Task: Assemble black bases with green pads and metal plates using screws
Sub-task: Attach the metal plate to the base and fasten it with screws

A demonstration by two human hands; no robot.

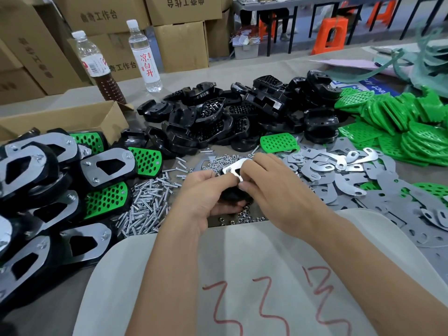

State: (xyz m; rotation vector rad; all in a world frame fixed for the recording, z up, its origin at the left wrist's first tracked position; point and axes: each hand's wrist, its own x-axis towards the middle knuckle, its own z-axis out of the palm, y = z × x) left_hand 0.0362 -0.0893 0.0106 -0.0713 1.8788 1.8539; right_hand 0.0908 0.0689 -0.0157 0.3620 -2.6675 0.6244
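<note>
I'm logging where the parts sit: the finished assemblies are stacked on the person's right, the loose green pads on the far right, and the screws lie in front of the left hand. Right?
Not quite. The head view shows the finished assemblies stacked on the person's left, not right. The loose green pads do lie far right, and the screws by the left hand.

The left hand (201, 190) and right hand (274, 187) hide most of the black base (231, 196). Finished assemblies (36, 190) at the left edge are cut off and blurred.

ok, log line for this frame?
step: plate onto base | left hand: holds black base | right hand: pinches metal plate | screws: loose, left
</note>
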